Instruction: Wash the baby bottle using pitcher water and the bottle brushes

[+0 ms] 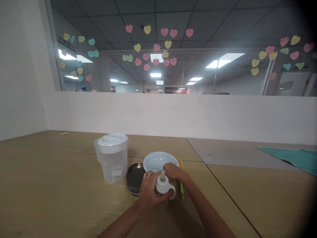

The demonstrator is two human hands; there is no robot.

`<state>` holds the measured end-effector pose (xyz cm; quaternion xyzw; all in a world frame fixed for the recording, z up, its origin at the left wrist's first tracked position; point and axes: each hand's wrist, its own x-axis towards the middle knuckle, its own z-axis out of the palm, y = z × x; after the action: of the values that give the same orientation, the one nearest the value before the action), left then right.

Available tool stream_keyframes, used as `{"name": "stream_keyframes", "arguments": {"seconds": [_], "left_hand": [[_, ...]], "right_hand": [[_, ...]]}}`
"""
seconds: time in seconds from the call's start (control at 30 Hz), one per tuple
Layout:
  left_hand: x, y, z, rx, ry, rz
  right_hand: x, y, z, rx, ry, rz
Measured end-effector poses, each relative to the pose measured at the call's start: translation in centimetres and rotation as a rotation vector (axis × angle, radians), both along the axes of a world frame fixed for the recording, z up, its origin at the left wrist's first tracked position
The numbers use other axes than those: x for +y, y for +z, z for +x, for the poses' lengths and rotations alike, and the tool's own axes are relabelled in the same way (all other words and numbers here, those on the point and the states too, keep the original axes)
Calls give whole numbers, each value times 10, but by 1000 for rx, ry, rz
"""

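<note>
A baby bottle (pixel 163 186) with a white collar, side handle and pale teat stands on the wooden table (pixel 49 185) in front of me. My left hand (pixel 148 191) wraps round the bottle's body from the left. My right hand (pixel 173 172) is closed, its fingertips pinched at the teat on top. Just behind the bottle sits a white bowl (pixel 158 160), and a round metal lid or dish (pixel 133 178) lies to its left.
A clear plastic pitcher (pixel 112 157) with a white lid stands left of the metal dish. A yellow-green utensil (pixel 181 178) lies right of the bowl. A teal cloth (pixel 294 158) lies far right. A low white partition (pixel 173 114) backs the table.
</note>
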<state>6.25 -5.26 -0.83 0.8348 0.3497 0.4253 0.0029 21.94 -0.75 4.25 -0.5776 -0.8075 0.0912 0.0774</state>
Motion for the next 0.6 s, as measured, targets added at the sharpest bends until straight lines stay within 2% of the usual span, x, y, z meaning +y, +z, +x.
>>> {"name": "stream_keyframes", "arguments": {"seconds": [0.13,0.23,0.3,0.4,0.43,0.5,0.6], "left_hand": [[-2,3,0,-12,4,20],[-3,3,0,-19,25,26],[-2,0,1,-32,43,32],[0,-5,2,-62,62,38],[1,-6,2,-73,69,39],[0,-7,2,-77,80,47],[-2,-7,1,-57,101,56]], "right_hand": [[2,0,-1,17,0,32],[-6,13,-3,45,-33,113],[-18,29,-6,78,-27,152],[-45,52,-13,187,118,108],[-53,57,-16,162,93,118],[-68,63,-24,100,52,151],[-79,62,-34,-10,14,177]]}}
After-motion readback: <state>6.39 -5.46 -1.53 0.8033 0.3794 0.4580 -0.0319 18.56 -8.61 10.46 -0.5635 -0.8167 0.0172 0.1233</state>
